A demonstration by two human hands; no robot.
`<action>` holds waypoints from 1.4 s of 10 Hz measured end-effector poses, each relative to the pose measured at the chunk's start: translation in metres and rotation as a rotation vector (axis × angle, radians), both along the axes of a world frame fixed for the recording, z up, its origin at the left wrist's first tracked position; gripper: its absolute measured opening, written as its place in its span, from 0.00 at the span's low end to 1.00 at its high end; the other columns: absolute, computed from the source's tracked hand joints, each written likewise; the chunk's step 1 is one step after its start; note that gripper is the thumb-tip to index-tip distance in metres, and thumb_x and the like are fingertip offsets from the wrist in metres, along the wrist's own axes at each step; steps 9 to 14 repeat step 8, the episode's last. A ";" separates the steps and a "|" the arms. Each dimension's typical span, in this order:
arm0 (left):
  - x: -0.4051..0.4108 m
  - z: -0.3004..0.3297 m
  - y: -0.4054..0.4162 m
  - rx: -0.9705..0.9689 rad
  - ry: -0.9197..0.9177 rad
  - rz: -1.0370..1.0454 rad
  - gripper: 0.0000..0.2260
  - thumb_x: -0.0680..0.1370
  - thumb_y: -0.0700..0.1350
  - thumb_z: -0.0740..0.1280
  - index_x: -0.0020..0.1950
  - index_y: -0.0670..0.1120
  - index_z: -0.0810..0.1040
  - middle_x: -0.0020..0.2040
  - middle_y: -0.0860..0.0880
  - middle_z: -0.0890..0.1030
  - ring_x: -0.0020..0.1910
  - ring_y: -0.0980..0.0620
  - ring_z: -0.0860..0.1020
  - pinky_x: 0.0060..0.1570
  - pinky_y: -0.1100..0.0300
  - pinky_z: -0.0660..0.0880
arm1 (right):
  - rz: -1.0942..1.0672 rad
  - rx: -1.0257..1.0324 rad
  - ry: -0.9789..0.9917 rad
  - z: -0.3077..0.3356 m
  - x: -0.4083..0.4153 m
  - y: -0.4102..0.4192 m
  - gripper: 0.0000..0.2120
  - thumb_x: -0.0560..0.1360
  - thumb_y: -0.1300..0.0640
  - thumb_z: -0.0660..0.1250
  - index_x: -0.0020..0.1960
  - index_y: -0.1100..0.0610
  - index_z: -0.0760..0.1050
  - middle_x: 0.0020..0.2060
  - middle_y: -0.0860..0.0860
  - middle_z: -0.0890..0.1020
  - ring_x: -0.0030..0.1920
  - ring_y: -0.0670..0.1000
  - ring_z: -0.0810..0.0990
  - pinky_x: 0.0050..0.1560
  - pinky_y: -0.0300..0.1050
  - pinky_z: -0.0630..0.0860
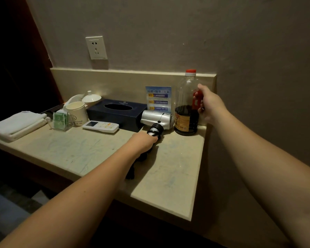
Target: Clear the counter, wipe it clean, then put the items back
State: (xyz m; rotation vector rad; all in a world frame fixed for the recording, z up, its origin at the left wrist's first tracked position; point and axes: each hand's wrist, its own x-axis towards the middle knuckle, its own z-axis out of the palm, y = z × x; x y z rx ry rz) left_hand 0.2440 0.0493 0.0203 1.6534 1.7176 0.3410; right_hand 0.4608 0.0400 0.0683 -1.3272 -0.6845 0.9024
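Hands: left (144, 140) grips hair dryer (158, 120), right (210, 102) bottle (186, 108) handle.

Glossy silver plastic hair dryer (157, 119), clear plastic bottle (186, 104), matt stone counter (97, 151)

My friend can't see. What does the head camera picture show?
The left hand grips a silver hair dryer's black handle while the right hand holds the red handle of a clear, red-capped bottle of dark sauce on a beige stone counter.

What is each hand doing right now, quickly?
Left hand: grips the hair dryer by its handle.
Right hand: grips the red handle of the soy sauce bottle.
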 end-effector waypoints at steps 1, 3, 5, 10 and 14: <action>0.004 -0.002 0.003 0.018 0.011 0.018 0.35 0.77 0.57 0.66 0.76 0.43 0.56 0.65 0.40 0.72 0.59 0.42 0.74 0.58 0.49 0.74 | 0.026 -0.018 -0.012 -0.002 0.004 0.002 0.19 0.73 0.38 0.64 0.55 0.51 0.78 0.43 0.46 0.78 0.38 0.45 0.72 0.35 0.39 0.69; 0.006 0.001 0.005 0.044 0.032 0.021 0.35 0.78 0.54 0.67 0.77 0.41 0.53 0.67 0.39 0.71 0.62 0.41 0.73 0.60 0.51 0.72 | 0.034 -0.021 -0.125 0.003 0.008 0.005 0.29 0.69 0.35 0.62 0.63 0.51 0.73 0.51 0.52 0.79 0.39 0.48 0.73 0.34 0.43 0.70; -0.003 0.000 -0.001 0.090 0.029 -0.021 0.31 0.76 0.56 0.67 0.73 0.43 0.62 0.58 0.43 0.75 0.52 0.45 0.76 0.49 0.53 0.75 | -0.041 -0.048 -0.270 0.007 0.004 0.002 0.25 0.74 0.35 0.60 0.62 0.53 0.70 0.48 0.52 0.80 0.47 0.52 0.79 0.49 0.49 0.76; -0.057 0.006 -0.031 0.207 -0.028 -0.085 0.29 0.78 0.57 0.65 0.72 0.43 0.65 0.58 0.45 0.74 0.47 0.51 0.73 0.38 0.59 0.69 | -0.124 -0.056 -0.413 0.001 -0.025 -0.051 0.22 0.79 0.44 0.58 0.68 0.56 0.66 0.56 0.51 0.75 0.55 0.51 0.75 0.51 0.46 0.73; -0.057 0.006 -0.031 0.207 -0.028 -0.085 0.29 0.78 0.57 0.65 0.72 0.43 0.65 0.58 0.45 0.74 0.47 0.51 0.73 0.38 0.59 0.69 | -0.124 -0.056 -0.413 0.001 -0.025 -0.051 0.22 0.79 0.44 0.58 0.68 0.56 0.66 0.56 0.51 0.75 0.55 0.51 0.75 0.51 0.46 0.73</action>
